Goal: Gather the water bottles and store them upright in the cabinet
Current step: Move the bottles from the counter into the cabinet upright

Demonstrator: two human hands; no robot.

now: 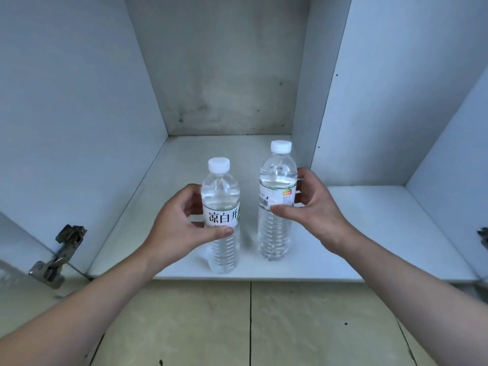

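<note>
Each hand's fingers clamp an upright bottle: left hand (179, 220) on the "凉白开" bottle (221, 215), right hand (309, 204) on the barcode-labelled bottle (276, 199).

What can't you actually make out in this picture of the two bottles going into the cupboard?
Head view only:
- Left bottle: the left hand covers part of its label.
- Right bottle: label print too small to read; the right hand hides its far side.
- Whether either bottle base rests on the cabinet floor or hovers just above it: unclear.
- Right hinge: blurred and cut off by the frame edge.

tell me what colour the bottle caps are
White, both caps, clearest in the head view.
</note>
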